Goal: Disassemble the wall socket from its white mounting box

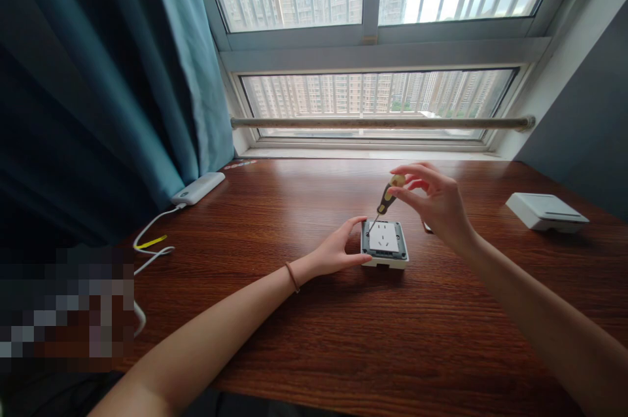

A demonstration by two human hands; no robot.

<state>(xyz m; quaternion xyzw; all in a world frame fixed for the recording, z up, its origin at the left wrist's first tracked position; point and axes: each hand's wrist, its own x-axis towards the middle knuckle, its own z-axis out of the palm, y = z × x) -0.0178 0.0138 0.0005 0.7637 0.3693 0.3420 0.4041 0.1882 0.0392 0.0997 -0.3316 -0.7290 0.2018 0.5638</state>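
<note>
A wall socket [384, 237] with a white face and a dark grey frame sits in a white box on the wooden table. My left hand [338, 248] grips its left side, thumb at the near edge and fingers at the far edge. My right hand [432, 198] pinches the yellow end of a screwdriver [387, 198] with a dark and yellow handle. The screwdriver is tilted, and its tip meets the left part of the socket's frame. Whether the tip sits in a screw is too small to tell. Partly hidden by my right hand, a small dark object [428, 228] lies behind it.
Another white box-like piece [547, 211] lies at the table's right. At the back left is a white power strip [199, 189], its cable [147, 230] carrying a yellow tie. A blue curtain [196, 76] hangs left, and a window with a rail [383, 123] stands behind the table [294, 345].
</note>
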